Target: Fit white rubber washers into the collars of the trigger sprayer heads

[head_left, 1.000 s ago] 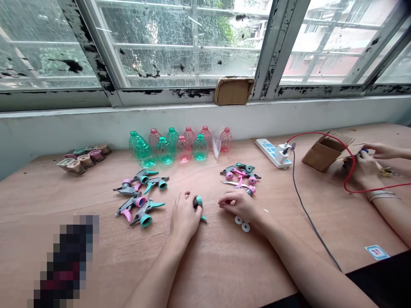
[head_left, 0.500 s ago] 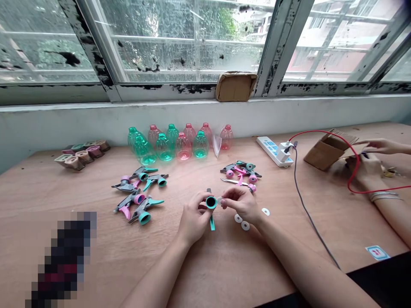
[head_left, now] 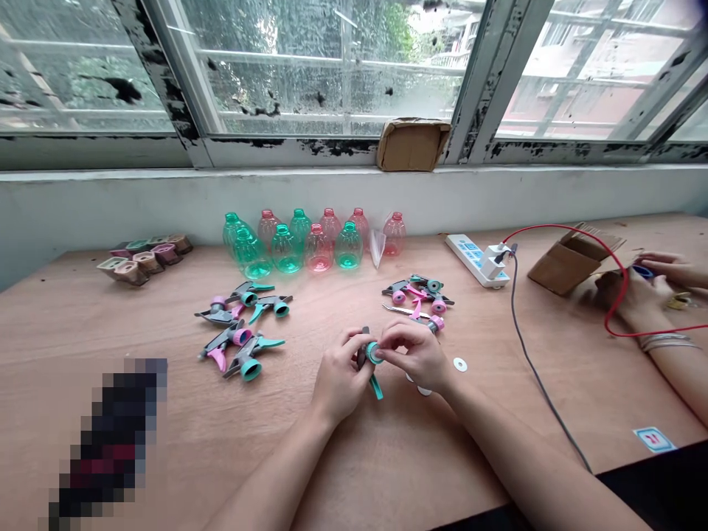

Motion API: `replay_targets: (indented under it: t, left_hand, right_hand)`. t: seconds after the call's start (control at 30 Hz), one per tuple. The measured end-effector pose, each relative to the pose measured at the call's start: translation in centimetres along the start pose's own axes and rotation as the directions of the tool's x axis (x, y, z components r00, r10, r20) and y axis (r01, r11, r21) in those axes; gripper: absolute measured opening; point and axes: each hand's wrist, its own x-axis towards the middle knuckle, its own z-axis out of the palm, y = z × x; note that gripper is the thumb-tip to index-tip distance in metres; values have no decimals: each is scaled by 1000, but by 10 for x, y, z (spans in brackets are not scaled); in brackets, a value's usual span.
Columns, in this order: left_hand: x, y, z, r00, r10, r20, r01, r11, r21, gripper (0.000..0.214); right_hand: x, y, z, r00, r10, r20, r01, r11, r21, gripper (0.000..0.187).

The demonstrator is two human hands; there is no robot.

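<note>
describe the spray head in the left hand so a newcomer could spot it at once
On the table, in front of the bottles, find the two hands at the centre. The left hand grips the spray head, with the right hand at its green collar. It alone is held; the other spray heads lie in groups on either side.

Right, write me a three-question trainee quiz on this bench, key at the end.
1. Which of the person's own hands grips the body of the spray head?
2. True or false: the power strip lies to the right of the bottles.
3. Fill in the blank: the bottles near the wall are red and ____.

Key:
1. The left hand; the fingertips of the right hand are at the teal collar.
2. True.
3. Green.
</note>
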Motion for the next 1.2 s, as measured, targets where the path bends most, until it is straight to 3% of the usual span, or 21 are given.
replay_targets:
  t: [0.23,0.5,0.7,0.9,1.07,1.2]
  left_hand:
    - [-1,-1,-1,999,33,-23,-30,996,89,26]
    - [-1,-4,-4,993,96,-70,-77,969,235,31]
    - [-2,-5,-2,992,105,-76,-85,969,232,31]
    - [0,-4,-2,993,74,-93,-51,972,231,28]
    - [3,-3,-1,990,12,-140,12,986,167,28]
    - [2,-3,-1,985,-17,-171,48,982,180,27]
  right_hand:
    - [-3,2,3,994,109,30,-109,994,-23,16]
    - [-4,9,6,977,202,62,-209,967,144,22]
    - [-5,14,8,966,245,81,-257,943,210,23]
    - [-4,13,9,985,173,20,-174,978,115,19]
    - [-4,7,8,993,19,-116,-23,999,-35,16]
    - [-5,2,4,989,-110,-99,90,978,-189,6]
